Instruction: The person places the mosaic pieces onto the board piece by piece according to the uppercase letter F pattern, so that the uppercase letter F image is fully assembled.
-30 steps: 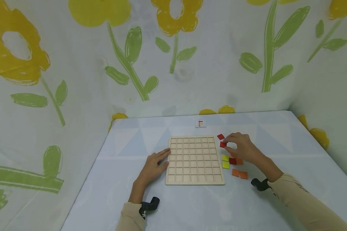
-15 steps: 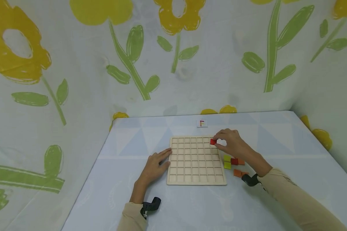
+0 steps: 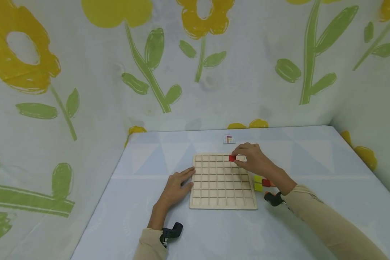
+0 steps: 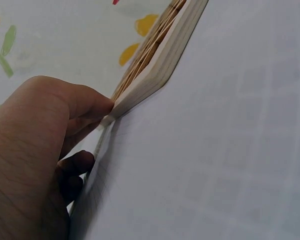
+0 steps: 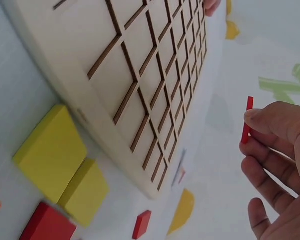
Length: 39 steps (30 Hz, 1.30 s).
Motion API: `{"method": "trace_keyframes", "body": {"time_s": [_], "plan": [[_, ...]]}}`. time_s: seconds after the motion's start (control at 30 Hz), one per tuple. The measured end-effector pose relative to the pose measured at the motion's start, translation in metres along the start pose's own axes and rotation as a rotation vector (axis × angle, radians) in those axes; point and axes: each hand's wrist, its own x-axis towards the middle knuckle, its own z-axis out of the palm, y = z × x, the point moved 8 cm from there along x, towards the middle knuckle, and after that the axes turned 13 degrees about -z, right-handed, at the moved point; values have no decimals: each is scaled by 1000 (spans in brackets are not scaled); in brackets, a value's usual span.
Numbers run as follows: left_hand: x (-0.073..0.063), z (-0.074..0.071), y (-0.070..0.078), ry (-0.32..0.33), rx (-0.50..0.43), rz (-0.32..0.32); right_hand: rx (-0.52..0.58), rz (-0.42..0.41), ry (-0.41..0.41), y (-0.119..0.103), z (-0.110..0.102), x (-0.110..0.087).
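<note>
In the head view, my right hand (image 3: 251,159) pinches a small square red tile (image 3: 232,158) by its edge over the far row of the wooden grid board (image 3: 222,187). The right wrist view shows this thin tile (image 5: 247,120) raised off the board, between thumb and fingertips. At the board's left edge, my left hand (image 3: 176,186) rests with extended fingers. In the left wrist view, the index fingertip (image 4: 107,106) touches the board's corner. No tile sits in any visible cell of the grid.
Yellow tiles (image 3: 258,183) and a red tile (image 3: 265,182) lie right of the board. Orange tiles there are mostly hidden by my right forearm. Another red tile (image 5: 142,225) lies near the board's far corner. A small printed card (image 3: 229,139) lies behind the board.
My right hand has picked up the red tile from the table right of the board and carried it left over the far row. My left hand stays at the board's edge.
</note>
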Motion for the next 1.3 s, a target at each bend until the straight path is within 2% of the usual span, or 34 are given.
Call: {"method": "trace_keyframes", "body": {"time_s": [0.4, 0.67, 0.83, 0.97, 1.3], "plan": [[1, 2, 0, -4, -21, -13, -28, -70, -59, -11, 20, 27], [0, 2, 3, -12, -22, -13, -28, -46, -88, -12, 34, 37], [-1, 0, 4, 6, 7, -8, -17, -28, -127, -10, 44, 41], [0, 0, 3, 10, -5, -7, -33, -15, -147, -10, 49, 43], [1, 1, -1, 5, -2, -11, -70, -27, -174, -12, 61, 50]]}}
